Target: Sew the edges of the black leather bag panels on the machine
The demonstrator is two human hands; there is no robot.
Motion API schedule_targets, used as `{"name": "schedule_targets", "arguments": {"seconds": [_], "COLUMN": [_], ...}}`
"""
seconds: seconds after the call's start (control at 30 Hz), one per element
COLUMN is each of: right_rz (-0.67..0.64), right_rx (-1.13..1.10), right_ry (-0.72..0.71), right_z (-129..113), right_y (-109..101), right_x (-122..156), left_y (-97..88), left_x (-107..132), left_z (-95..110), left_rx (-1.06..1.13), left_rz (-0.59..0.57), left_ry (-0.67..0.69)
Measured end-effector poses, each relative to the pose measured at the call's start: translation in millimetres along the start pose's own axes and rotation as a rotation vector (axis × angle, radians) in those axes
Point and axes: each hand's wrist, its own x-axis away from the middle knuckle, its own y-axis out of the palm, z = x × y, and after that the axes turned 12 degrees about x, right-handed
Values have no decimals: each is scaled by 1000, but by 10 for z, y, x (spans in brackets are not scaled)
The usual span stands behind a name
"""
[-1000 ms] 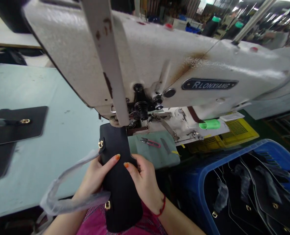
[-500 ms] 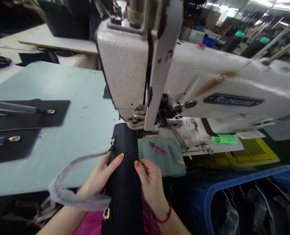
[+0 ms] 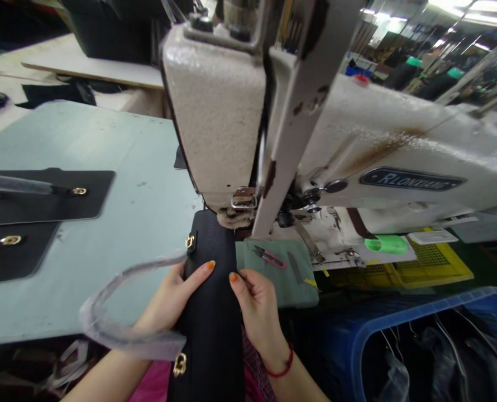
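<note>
A black leather bag piece (image 3: 210, 312) with gold rings runs from my lap up under the head of a white sewing machine (image 3: 240, 111). My left hand (image 3: 171, 298) grips its left edge, thumb lying across the top. My right hand (image 3: 259, 310) holds the right edge, fingers curled under. A handle wrapped in clear plastic (image 3: 118, 329) loops out to the left from the piece, fixed at a gold ring (image 3: 190, 242).
Two flat black panels (image 3: 43, 198) with gold fittings lie on the pale green table (image 3: 118, 162) at left. Red-handled thread snips (image 3: 269, 257) rest on a green pad right of the needle. A blue crate (image 3: 399, 346) of black pieces and a yellow basket (image 3: 433, 262) stand at right.
The view has swung left and up, so the machine head fills more of the frame. Both hands keep their hold and sit slightly nearer the needle.
</note>
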Motion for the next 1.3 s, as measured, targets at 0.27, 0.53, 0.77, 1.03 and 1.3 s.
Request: {"name": "schedule_targets", "arguments": {"seconds": [0.27, 0.53, 0.77, 1.03, 1.3], "right_rz": [8, -5, 3, 87, 117], "right_rx": [-53, -87, -103, -14, 77], "right_ry": [-51, -53, -82, -141, -132], "right_z": [-68, -106, -98, -188, -234], "right_y": [-16, -15, 2, 6, -4], "right_x": [-197, -386, -558, -665, -670], "left_y": [23, 77, 53, 60, 105], "left_x": [-175, -319, -496, -672, -753], "left_z": [93, 208, 276, 404, 554], "left_rx": [-9, -73, -123, -196, -267], "left_rz": [-21, -9, -32, -43, -6], "left_ry": [56, 101, 203, 278, 365]}}
